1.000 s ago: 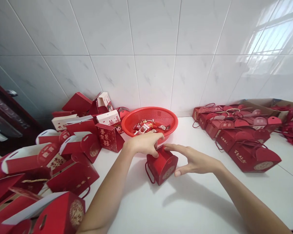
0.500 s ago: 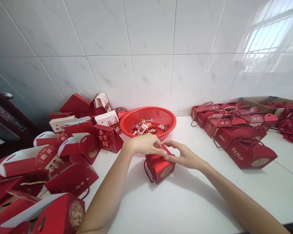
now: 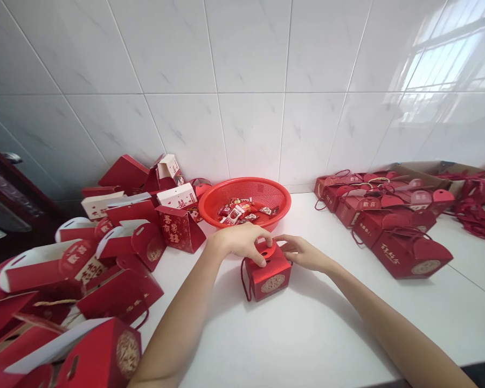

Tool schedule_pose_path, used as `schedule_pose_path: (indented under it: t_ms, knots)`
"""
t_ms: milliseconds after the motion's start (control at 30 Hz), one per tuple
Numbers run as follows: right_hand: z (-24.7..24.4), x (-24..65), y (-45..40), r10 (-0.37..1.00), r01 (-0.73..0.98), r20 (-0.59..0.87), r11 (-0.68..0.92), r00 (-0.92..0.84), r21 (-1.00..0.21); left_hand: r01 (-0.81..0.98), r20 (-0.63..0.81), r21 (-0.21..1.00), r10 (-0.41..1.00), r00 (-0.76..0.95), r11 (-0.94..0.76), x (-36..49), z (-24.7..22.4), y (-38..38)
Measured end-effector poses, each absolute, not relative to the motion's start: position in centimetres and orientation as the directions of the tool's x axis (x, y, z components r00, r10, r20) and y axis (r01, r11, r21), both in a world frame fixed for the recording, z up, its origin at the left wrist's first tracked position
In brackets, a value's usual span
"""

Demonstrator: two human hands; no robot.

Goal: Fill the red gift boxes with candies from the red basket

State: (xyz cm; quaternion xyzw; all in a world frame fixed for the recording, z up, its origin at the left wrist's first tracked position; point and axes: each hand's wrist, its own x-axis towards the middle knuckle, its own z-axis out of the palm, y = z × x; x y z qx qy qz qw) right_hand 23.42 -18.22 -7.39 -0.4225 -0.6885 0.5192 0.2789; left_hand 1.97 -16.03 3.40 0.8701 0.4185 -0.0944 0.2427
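The red box (image 3: 271, 283) stood upright on the worktop (image 3: 307, 334), near side of the sweets basket (image 3: 242, 186), with its cord (image 3: 244, 285) looped on the left. The left hand (image 3: 242, 241) was clamped over its top, thumb and fingers either side of the slotted flap, probably to keep that down. The right hand (image 3: 304, 253) met the far right edge, seemingly as a brace; whether it gripped, I couldn't tell. Open cartons (image 3: 119, 296) crowded the left, corded boxes (image 3: 408, 256) the right, apparently to keep them apart.
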Motion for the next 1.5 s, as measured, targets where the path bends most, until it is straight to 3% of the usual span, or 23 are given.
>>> schedule_pose_path:
  t_ms: [233,433,500,633,767,867,1033,1133,1300,1400,1500]
  knots:
    - [-6.8,24.1,-17.8,0.895,0.327,-0.115,0.036,-0.431,-0.944,0.793,-0.407,0.278,0.682,0.608,-0.542,2.1,4.1,-16.7]
    - [-2.7,25.4,-18.3,0.904,-0.141,0.073,0.015,-0.422,-0.99,0.787,-0.411,0.267,0.673,0.615,-0.556,2.2,4.1,-16.5]
    - [-1.2,25.3,-18.7,0.905,-0.175,0.13,0.063,-0.405,-0.983,0.794,-0.395,0.291,0.689,0.608,-0.534,2.3,3.8,-16.3]
    - [1.1,24.4,-19.2,0.843,0.121,0.092,0.183,-0.531,-0.976,0.774,-0.364,0.349,0.685,0.631,-0.528,2.7,3.2,-16.0]
    - [2.8,23.5,-19.0,0.765,0.469,-0.028,0.365,-0.643,-0.804,0.749,-0.322,0.419,0.688,0.651,-0.513,3.1,2.7,-16.0]
    - [3.5,22.8,-18.8,0.74,0.575,-0.088,0.436,-0.667,-0.692,0.733,-0.319,0.475,0.681,0.659,-0.487,3.2,2.6,-16.0]
    - [3.5,22.6,-18.6,0.757,0.663,-0.143,0.445,-0.638,-0.602,0.702,-0.233,0.507,0.705,0.67,-0.5,2.4,3.7,-16.1]
    - [3.4,22.9,-18.6,0.788,0.679,-0.133,0.415,-0.6,-0.606,0.667,-0.158,0.622,0.769,0.619,-0.409,1.6,4.6,-16.2]
    - [4.3,23.2,-19.0,0.844,0.555,-0.056,0.299,-0.533,-0.776,0.354,0.011,0.907,0.854,0.519,-0.227,1.5,5.7,-17.0]
    - [5.0,22.9,-19.6,0.865,0.479,-0.018,0.26,-0.501,-0.838,0.162,0.053,0.973,0.839,0.542,-0.166,2.2,5.8,-17.8]
    - [5.2,22.8,-20.2,0.892,0.5,0.033,0.283,-0.451,-0.819,0.039,0.132,0.982,0.813,0.568,-0.187,3.0,5.7,-18.5]
